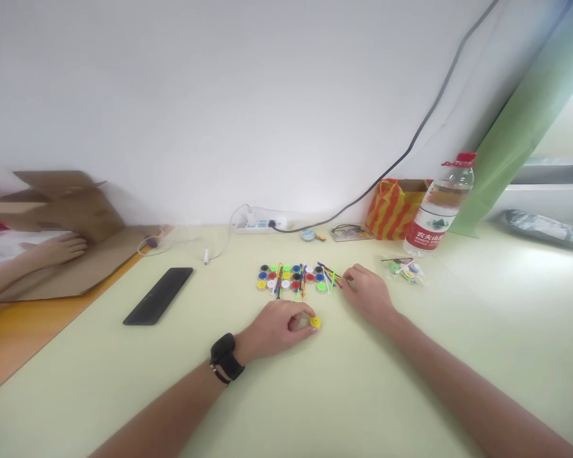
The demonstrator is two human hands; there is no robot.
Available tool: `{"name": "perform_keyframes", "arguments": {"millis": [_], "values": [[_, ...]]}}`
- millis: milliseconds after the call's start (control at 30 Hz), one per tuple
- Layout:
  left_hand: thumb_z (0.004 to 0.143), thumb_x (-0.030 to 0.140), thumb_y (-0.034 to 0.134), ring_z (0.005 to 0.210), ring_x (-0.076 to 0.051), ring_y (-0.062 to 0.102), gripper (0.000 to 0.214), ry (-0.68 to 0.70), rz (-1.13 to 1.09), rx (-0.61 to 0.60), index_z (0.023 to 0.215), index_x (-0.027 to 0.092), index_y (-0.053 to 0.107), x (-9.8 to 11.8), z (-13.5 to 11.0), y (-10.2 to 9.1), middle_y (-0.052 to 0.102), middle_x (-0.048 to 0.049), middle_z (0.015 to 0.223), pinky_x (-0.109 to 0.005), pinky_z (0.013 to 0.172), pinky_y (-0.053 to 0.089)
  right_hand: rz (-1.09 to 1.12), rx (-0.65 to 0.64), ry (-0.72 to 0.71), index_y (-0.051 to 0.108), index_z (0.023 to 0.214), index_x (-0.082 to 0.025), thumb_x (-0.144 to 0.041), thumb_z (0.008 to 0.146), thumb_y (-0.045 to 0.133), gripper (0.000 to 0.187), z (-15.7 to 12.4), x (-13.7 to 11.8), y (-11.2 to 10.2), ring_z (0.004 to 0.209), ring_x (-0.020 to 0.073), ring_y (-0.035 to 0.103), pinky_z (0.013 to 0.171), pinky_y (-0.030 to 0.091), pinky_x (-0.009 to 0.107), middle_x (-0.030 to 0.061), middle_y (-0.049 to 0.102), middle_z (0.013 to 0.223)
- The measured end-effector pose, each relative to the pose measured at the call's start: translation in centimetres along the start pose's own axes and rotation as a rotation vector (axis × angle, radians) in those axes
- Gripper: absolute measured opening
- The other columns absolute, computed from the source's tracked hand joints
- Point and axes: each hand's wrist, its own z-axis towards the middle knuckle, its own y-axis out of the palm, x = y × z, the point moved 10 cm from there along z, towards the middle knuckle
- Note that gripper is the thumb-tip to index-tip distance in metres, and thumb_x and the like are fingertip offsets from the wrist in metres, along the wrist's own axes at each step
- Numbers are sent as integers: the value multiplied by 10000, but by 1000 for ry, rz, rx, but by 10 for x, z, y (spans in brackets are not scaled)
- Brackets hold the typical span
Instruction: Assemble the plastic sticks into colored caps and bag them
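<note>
My left hand (pixel 277 327), with a black watch (pixel 226 356) at its wrist, pinches a small round yellow disc (pixel 316 322) between thumb and index finger at the table surface. Just beyond it, small round discs (pixel 261 285) in several colours sit in rows with clear rims. Thin coloured plastic sticks (pixel 279 280) lie across them in bunches. My right hand (pixel 367 292) rests at the right end of these rows, fingers curled together at the tip of a thin plastic stick (pixel 337 280); its fingertips are partly hidden.
A clear bag of small parts (pixel 405 270) and a large water bottle (pixel 439 210) stand to the right, near a striped bag (pixel 391 210). Along the wall lies a power strip (pixel 260 222). Leftward are a black phone-like slab (pixel 159 296), a cardboard box (pixel 76 210) and another person's hand (pixel 62 248).
</note>
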Motion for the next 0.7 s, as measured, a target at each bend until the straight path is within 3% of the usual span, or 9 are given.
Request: {"name": "perform_keyframes", "arguments": {"millis": [200,367,567,700], "values": [[853,387,719,713,-146,546,218,-19,-94,80,988,220,680,-2,0,-11,653,-10,865,-264,645,419,167,43,76,587,899,-233,-291,971,446,168,2,14,-14,692,207,616,620,403,314,48,712,833],[868,401,715,679,-130,572,250,-101,-319,80,982,191,643,-20,2,-5,653,-16,849,-250,604,465,429,159,94,633,909,-220,-367,956,518,192,5,20,-31,753,210,686,736,525,341,60,743,858],[882,362,721,770,-141,613,304,-81,-487,129,1126,188,666,-21,4,-8,672,-33,898,-295,758,541,447,278,21,673,953,-216,-409,953,550,229,3,12,-55,823,238,705,816,563,400,91,747,930],[876,370,745,837,-155,657,312,-111,-596,149,1118,179,702,-30,6,-6,700,-58,963,-314,828,565,476,368,31,696,1050,-215,-404,952,563,251,0,15,-67,840,231,701,848,563,411,82,738,935]]}}
